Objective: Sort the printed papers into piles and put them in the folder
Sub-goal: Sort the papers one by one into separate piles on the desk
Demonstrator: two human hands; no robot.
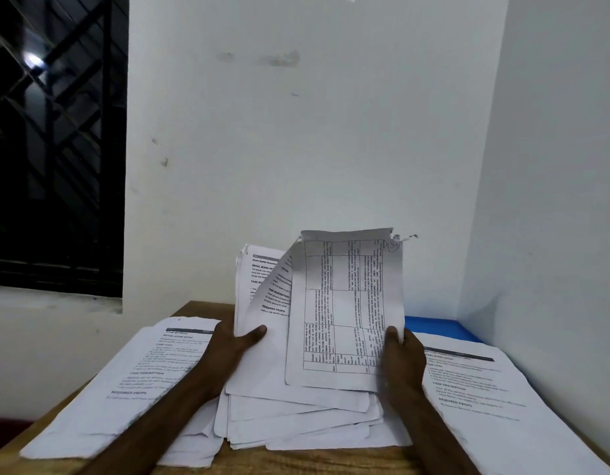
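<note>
Head view: a sheaf of printed papers (pixel 344 303) is held upright above the middle stack (pixel 296 419) on the tabletop (pixel 331 461), pinched at its side edges by the left hand (pixel 233 342) and right hand (pixel 401 351).

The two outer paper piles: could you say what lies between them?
Head view: a loose middle stack, with the left hand and right hand holding sheets upright.
</note>
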